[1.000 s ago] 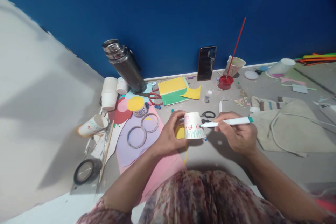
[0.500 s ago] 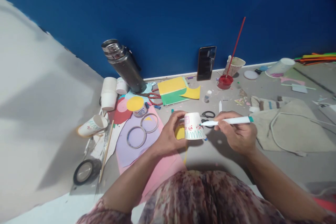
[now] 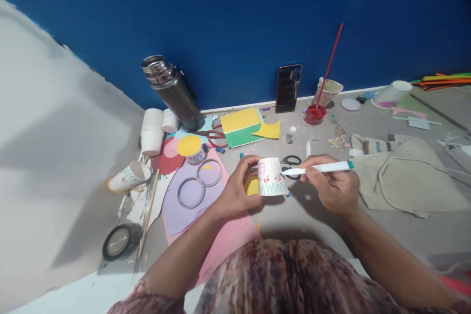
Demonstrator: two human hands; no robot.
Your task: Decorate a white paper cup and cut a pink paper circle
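Observation:
My left hand [image 3: 241,186] grips a white paper cup [image 3: 271,169] from its left side, mouth down and above the table. The cup carries a pink square outline, red dotted flowers and a green zigzag along its lower edge. In my right hand [image 3: 331,184] is a white marker pen [image 3: 320,168] with a green end, held like a writing tool. Its green tip meets or nearly meets the cup's right side. Behind the cup lie black-handled scissors [image 3: 292,160], partly hidden. A white pen cap or pen [image 3: 308,149] rests just beyond my right fingers.
A steel flask [image 3: 174,98], stacked paper cups [image 3: 152,132] and tape rings [image 3: 191,192] stand or lie at left. Coloured paper [image 3: 241,130] is at the back, near a phone [image 3: 289,88] and a red pot [image 3: 314,115]. A beige cloth [image 3: 415,176] with a cable lies right.
Almost nothing differs. The marker's back end has dipped very slightly and shifted left, and the whole view has drifted a little; both hands keep their holds.

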